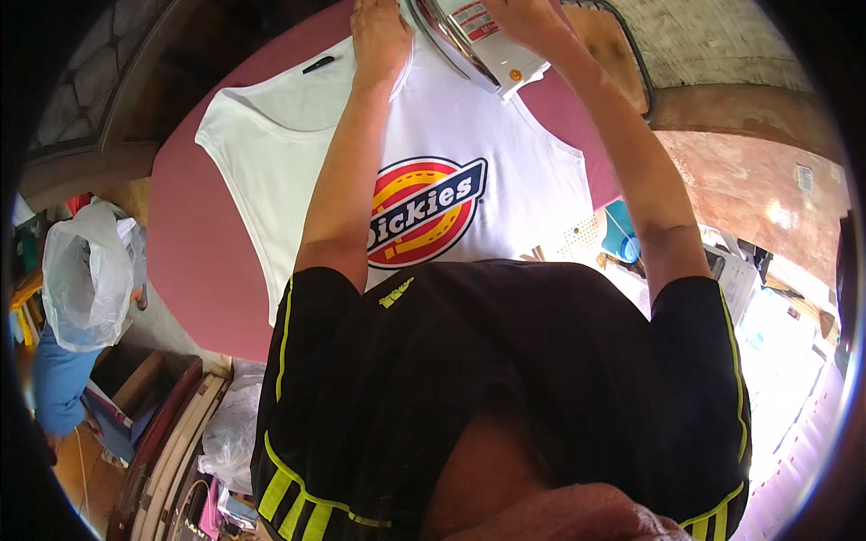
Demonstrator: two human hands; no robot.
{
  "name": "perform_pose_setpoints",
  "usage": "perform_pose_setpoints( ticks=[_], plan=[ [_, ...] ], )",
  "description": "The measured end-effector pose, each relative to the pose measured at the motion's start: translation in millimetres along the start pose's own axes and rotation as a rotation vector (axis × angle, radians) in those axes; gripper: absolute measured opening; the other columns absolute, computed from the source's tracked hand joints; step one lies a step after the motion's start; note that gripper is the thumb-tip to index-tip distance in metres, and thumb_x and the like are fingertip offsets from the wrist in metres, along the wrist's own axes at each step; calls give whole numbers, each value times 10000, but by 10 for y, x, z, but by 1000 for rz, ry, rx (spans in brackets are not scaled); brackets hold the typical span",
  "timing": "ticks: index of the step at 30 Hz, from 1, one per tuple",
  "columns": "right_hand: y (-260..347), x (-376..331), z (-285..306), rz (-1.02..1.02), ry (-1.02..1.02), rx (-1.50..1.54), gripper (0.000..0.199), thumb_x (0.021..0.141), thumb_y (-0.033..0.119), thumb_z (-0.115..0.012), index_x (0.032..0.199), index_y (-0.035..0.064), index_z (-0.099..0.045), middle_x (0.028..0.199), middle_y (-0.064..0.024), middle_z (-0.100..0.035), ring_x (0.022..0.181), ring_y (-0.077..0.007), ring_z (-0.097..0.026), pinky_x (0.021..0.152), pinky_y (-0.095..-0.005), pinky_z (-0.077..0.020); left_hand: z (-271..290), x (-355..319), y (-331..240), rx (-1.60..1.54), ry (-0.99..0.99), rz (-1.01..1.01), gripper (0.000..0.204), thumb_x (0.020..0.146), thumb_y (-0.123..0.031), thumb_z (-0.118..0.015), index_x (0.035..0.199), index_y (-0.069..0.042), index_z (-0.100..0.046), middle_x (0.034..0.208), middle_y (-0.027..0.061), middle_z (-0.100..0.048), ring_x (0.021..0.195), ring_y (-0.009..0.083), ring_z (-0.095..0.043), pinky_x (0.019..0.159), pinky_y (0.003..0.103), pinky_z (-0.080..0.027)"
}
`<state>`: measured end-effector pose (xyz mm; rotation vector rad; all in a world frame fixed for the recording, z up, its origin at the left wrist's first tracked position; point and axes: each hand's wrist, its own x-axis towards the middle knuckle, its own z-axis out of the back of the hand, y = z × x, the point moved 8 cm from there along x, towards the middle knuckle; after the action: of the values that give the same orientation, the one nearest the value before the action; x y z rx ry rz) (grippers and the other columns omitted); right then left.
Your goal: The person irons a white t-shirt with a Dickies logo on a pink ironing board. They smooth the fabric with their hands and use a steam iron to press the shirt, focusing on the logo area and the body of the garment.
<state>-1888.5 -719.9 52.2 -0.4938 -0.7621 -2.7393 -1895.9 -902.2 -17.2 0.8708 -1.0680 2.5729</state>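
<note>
A white sleeveless shirt (532,194) with a round red, yellow and navy print on its chest lies spread over a maroon-covered ironing board (194,261). At the top of the view, my right hand (528,25) is closed on a white clothes iron (492,50) with a shiny metal edge; its handle is mostly out of sight. The iron sits over the shirt's right shoulder area. Beside the iron, my left hand (381,38) rests open on the shirt near the neckline, its fingertips cut off by the upper edge. My forearms cover parts of the shirt.
A translucent plastic bag (90,270) hangs at the left, above blue cloth (63,388). Framed panels (171,442) lean at the lower left, next to another clear bag (236,428). A black-edged brown rest (613,54) stands right of the iron. Clutter fills the bright right side.
</note>
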Motion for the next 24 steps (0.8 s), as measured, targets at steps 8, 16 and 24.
perform_pose_setpoints(
  ticks=[8,16,24],
  plan=[
    [101,-419,159,60,103,69,369,957,323,-580,1050,-34,-576,858,-328,-626,829,-501,-620,715,-558,-481,119,77,13,-30,48,56,248,910,-59,-553,1125,42,-623,1169,229,-616,1111,414,-566,959,432,-467],
    [-329,-522,98,97,268,-136,380,984,369,-541,1238,90,-592,847,-220,-668,763,-353,-680,686,-431,-536,19,66,222,62,-59,-70,209,904,-136,-584,1057,-57,-702,1114,147,-657,1053,350,-592,948,433,-453],
    [-1194,-728,1447,-440,106,154,399,950,428,-586,1060,45,-618,603,-8,-494,426,-83,-426,387,-271,-332,7,99,91,-65,12,-104,226,929,-156,-569,1067,-13,-677,1112,157,-636,1075,341,-567,950,431,-447]
  ],
)
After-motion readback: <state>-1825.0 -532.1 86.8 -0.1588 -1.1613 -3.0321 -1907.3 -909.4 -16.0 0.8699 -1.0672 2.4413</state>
